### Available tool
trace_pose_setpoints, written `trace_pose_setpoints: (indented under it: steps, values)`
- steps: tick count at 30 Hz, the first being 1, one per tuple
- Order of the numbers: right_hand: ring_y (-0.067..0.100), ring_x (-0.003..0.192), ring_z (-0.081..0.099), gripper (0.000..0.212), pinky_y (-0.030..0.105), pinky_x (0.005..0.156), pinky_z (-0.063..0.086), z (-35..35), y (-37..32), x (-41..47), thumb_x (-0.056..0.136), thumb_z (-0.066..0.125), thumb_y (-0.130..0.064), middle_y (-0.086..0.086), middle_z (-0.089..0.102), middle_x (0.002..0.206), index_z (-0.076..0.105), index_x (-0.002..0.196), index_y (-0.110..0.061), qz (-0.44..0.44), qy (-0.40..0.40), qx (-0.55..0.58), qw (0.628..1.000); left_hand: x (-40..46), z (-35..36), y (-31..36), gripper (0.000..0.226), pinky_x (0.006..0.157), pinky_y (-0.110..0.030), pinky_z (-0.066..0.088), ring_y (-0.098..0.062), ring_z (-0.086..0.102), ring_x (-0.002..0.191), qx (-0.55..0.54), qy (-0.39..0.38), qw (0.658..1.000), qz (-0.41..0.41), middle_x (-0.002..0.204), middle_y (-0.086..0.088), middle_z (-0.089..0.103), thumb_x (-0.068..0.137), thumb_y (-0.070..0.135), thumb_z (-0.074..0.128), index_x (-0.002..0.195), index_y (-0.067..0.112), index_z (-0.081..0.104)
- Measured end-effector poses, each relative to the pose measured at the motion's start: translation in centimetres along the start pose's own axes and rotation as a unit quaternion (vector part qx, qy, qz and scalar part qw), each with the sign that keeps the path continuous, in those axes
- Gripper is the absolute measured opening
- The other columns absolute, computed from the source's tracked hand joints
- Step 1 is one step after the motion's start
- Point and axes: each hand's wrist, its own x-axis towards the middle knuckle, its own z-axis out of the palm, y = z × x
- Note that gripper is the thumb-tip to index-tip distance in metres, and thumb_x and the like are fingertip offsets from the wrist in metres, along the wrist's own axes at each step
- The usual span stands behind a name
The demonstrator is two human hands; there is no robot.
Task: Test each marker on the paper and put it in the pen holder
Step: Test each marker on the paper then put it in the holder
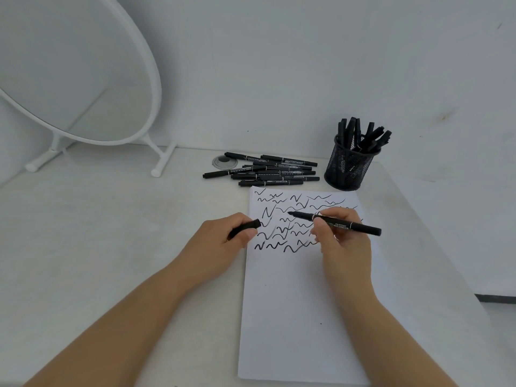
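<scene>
Over the white sheet of paper (pixel 304 303) scribbled with black test lines, my right hand (pixel 344 241) pinches an uncapped black marker (pixel 335 223), tip pointing left. My left hand (pixel 220 244) grips its black cap (pixel 245 229) at the sheet's left edge. Behind, loose black markers (pixel 268 170) lie beside the black mesh pen holder (pixel 349 166).

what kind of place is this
Probably a desk or dressing table at home, set against a plain white wall: a tabletop mirror, a mesh pen holder full of markers, and scribbled paper.
</scene>
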Motion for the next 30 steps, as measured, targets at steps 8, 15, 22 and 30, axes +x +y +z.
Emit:
trace_pose_setpoints:
  steps: [8, 15, 22, 30]
  values:
    - [0.015, 0.055, 0.053, 0.040, 0.030, 0.055, 0.035, -0.24, 0.02, 0.15, 0.094, 0.043, -0.008, 0.006, 0.063, 0.055, 0.066, 0.067, -0.026, 0.077, -0.084, 0.173, 0.978, -0.18, 0.11, 0.15, 0.009, 0.058, -0.012, 0.035, 0.000, 0.043, 0.058, -0.005, -0.021, 1.000, 0.022, 0.073, 0.018, 0.061, 0.091, 0.033, 0.051, 0.090, 0.037, 0.059]
    - [0.012, 0.052, 0.053, 0.020, 0.024, 0.051, 0.038, -0.12, 0.13, 0.21, 0.077, 0.051, -0.025, 0.005, 0.063, 0.054, 0.067, 0.065, -0.028, 0.084, -0.118, 0.172, 0.974, -0.28, 0.22, 0.32, 0.012, 0.058, -0.007, 0.035, 0.001, 0.044, 0.058, -0.010, -0.040, 0.999, 0.034, 0.072, 0.023, 0.059, 0.091, 0.029, 0.052, 0.088, 0.038, 0.058]
    - [0.015, 0.050, 0.055, 0.004, 0.021, 0.048, 0.041, 0.03, 0.61, 0.25, 0.075, 0.052, -0.023, 0.007, 0.065, 0.055, 0.055, 0.074, -0.020, 0.092, -0.139, 0.162, 0.973, -0.42, 0.23, 0.51, 0.011, 0.057, -0.009, 0.034, -0.001, 0.043, 0.059, -0.005, -0.065, 0.997, 0.050, 0.074, 0.013, 0.059, 0.090, 0.030, 0.053, 0.088, 0.039, 0.059]
    - [0.013, 0.059, 0.057, 0.006, 0.021, 0.053, 0.044, 0.12, 0.77, -0.07, 0.086, 0.058, -0.010, 0.001, 0.066, 0.061, 0.057, 0.081, -0.013, 0.052, -0.202, 0.128, 0.970, -0.72, 0.34, 0.95, 0.013, 0.047, -0.013, 0.028, -0.004, 0.036, 0.050, -0.034, -0.070, 0.996, 0.049, 0.055, 0.015, 0.046, 0.090, 0.035, 0.050, 0.083, 0.038, 0.060]
